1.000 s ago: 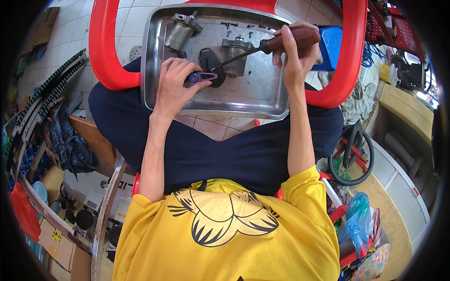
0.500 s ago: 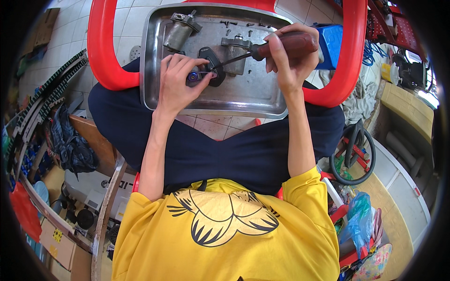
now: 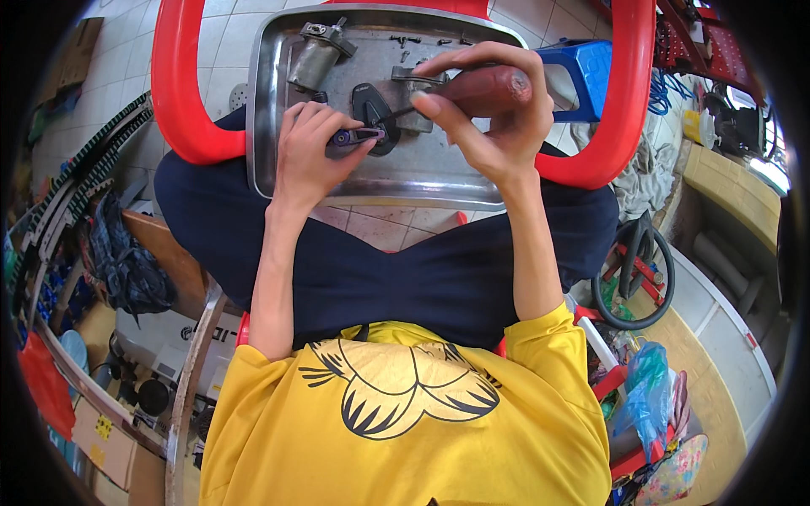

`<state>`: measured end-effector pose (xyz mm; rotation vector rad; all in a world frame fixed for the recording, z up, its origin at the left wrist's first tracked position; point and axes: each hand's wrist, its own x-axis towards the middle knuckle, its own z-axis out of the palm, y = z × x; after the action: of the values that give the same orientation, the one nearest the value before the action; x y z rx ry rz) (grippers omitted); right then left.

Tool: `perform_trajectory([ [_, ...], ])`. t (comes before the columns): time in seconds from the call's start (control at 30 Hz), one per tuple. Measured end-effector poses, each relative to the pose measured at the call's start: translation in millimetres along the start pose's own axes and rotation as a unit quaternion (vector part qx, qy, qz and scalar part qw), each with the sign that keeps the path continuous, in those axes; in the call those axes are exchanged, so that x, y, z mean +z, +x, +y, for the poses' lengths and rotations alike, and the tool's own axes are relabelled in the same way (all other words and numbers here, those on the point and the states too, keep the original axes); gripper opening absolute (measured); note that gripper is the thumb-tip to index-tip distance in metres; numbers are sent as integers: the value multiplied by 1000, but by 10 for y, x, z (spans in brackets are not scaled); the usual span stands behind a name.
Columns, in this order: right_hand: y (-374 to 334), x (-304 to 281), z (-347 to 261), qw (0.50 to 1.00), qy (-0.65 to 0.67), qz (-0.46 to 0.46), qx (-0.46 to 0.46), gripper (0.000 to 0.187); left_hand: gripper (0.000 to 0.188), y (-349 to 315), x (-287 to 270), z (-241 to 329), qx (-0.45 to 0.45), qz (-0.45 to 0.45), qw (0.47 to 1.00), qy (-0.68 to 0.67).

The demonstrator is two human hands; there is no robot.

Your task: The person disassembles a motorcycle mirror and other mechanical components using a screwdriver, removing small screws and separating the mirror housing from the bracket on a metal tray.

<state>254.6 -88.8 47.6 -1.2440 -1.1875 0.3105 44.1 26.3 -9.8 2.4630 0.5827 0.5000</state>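
Note:
A screwdriver with a dark red handle (image 3: 485, 91) is gripped in my right hand (image 3: 510, 126), over the right half of a metal tray (image 3: 460, 181). Its dark shaft slants down left to a flat black part (image 3: 369, 103) lying in the tray. My left hand (image 3: 308, 152) pinches a small piece with a purple round end and a looped tip (image 3: 364, 135); its exact kind is unclear. The loop meets the black part near the screwdriver's tip. Behind my right fingers, a grey metal cylinder (image 3: 415, 120) is partly hidden. Another such cylinder (image 3: 314, 63) lies at the tray's far left.
Several small dark screws (image 3: 405, 40) lie along the tray's far side. The tray rests between a red plastic stool's legs (image 3: 620, 101). A blue plastic stool (image 3: 578, 80) stands to the right. A black rubber hose loop (image 3: 633, 325) lies beside my right leg.
My right hand has shifted left and slightly nearer, and the screwdriver's handle end now points more toward the camera. The left hand keeps its pinch, the fingers a little drawn back from the black part.

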Motion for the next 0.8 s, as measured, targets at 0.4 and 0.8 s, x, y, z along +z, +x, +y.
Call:
perform_trajectory([
  [0.4, 182, -61, -328, 987, -101, -108, 63, 35, 33, -122, -92, -44, -38, 13, 998, -39],
  [0.8, 281, -151, -520, 962, 3, -177, 207, 36, 20, -24, -245, -37, -173, -46, 982, -57],
])
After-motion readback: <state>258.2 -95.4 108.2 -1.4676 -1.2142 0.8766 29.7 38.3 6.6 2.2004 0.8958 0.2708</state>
